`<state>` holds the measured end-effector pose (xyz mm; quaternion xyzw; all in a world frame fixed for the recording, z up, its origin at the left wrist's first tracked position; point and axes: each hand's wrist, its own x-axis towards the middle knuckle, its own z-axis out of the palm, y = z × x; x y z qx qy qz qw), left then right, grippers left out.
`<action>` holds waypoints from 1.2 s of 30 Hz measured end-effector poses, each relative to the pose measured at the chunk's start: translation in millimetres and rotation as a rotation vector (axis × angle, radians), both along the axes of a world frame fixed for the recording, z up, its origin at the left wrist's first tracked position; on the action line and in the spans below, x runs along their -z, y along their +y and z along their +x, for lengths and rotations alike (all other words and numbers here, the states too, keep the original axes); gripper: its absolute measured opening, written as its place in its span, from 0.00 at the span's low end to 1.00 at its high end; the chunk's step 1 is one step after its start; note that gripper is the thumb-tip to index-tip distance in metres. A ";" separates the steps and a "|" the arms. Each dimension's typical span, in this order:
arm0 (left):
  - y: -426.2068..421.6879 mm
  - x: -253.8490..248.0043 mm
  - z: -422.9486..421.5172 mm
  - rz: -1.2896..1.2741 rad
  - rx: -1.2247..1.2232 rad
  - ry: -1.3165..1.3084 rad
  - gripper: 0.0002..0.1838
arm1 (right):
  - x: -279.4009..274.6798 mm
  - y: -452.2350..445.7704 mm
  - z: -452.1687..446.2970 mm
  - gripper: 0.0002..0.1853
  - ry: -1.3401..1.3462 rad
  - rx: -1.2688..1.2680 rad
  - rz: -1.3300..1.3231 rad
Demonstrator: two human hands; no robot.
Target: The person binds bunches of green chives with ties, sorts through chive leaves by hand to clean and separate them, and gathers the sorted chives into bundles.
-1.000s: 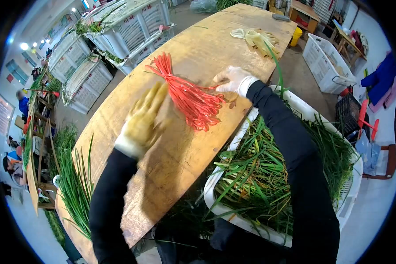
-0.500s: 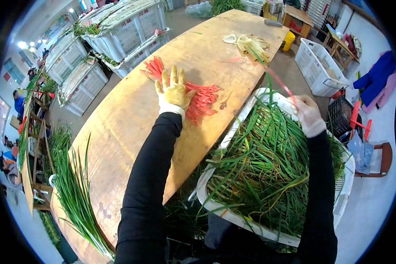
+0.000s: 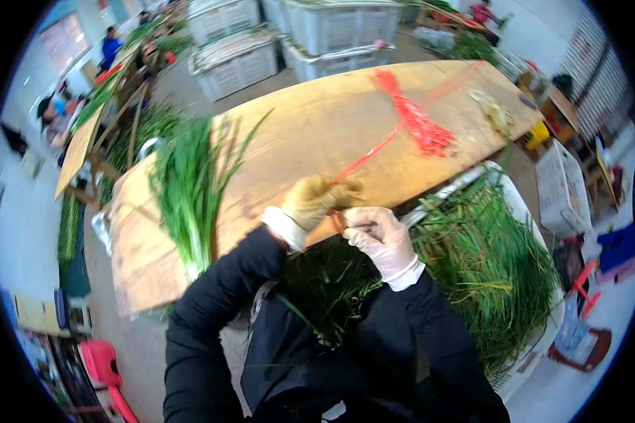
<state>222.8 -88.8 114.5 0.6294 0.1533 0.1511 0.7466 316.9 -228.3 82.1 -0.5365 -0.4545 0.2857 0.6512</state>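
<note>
A long red strip (image 3: 374,152) runs from my hands up across the wooden table (image 3: 289,141). My left hand (image 3: 317,201), in a yellowish glove, is closed on the strip near the table's front edge. Close beside it, my right hand (image 3: 379,238) in a pale glove is closed at the strip's near end, its fingertips pinched together. Further back lies the bundle of red strips (image 3: 422,121), apart from both hands. A bunch of long green leaves (image 3: 190,187) rests on the table to the left, its white stems towards me.
A white basket (image 3: 525,204) heaped with green leaves (image 3: 480,268) stands at the right. Yellowish gloves (image 3: 492,111) lie at the table's far right. Stacked white crates (image 3: 236,63) stand behind the table. A person in blue (image 3: 111,48) is at the far left.
The view has swung left and down. My left hand has left the red bundle and closed on a strip. My right hand, which drew the strip away rightward, is now beside my left hand.
</note>
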 end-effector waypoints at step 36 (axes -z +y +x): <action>90.2 11.1 -348.0 1.241 -0.126 1.412 0.39 | 33.6 127.8 -7.9 0.28 0.872 -0.723 -0.468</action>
